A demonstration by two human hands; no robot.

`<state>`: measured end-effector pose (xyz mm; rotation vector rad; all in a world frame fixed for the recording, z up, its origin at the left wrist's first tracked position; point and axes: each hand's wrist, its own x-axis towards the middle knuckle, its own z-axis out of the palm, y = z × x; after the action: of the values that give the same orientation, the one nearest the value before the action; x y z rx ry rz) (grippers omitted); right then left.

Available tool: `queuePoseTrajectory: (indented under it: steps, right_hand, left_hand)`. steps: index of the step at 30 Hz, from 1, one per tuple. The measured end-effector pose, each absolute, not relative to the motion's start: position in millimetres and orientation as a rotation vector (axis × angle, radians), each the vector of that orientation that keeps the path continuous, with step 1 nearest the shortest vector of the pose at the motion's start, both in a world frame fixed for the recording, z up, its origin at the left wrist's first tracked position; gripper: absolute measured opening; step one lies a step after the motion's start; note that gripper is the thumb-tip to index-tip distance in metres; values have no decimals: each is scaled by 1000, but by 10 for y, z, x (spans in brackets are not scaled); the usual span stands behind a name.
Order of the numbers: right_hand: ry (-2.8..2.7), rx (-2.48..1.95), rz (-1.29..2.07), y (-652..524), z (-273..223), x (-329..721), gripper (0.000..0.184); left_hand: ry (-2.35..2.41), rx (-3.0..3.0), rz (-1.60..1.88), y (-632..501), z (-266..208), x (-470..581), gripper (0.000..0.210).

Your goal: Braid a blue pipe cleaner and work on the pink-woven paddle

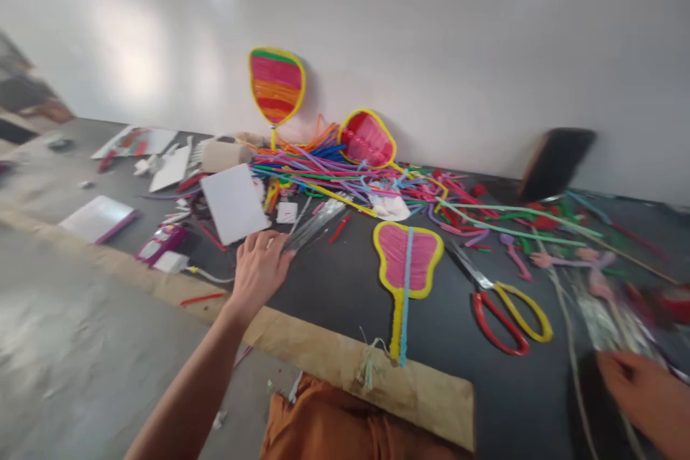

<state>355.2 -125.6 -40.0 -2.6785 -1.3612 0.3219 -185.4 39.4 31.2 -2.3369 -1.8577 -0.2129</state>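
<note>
My left hand (261, 266) rests palm down with its fingers stretched out, beside a white card (234, 203) and a bundle of clear plastic strips (323, 219). At the right edge my right hand (639, 392) is smeared by motion, near more clear plastic (604, 313) and a pale cord (571, 345); its grip does not show clearly. Between the hands lies a small pink fan-shaped piece (393, 259) with a yellow pipe-cleaner rim and handle. A light-blue pipe cleaner (407, 287) lies lengthwise over it. Scissors (488, 287) with red and yellow handles lie partly open to its right.
Heaped pipe cleaners (323, 165) line the back. A striped fan (277, 86) and a pink fan (367, 140) stand by the white partition (431, 50). A phone (558, 162) leans at right. A purple device (162, 243) sits left; brown tape (323, 345) edges the table.
</note>
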Motion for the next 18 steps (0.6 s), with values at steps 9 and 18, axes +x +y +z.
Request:
queuePoseTrajectory:
  steps: [9,18]
  right_hand:
    - [-959,-2539,704,-1291,202,3224,27]
    - [-610,-2001,1020,-1706,206,3150,29]
  left_hand:
    - [-1534,-2477,-663,425,288,-1575,23]
    - [-1061,-2787,-753,552,404,-960,18]
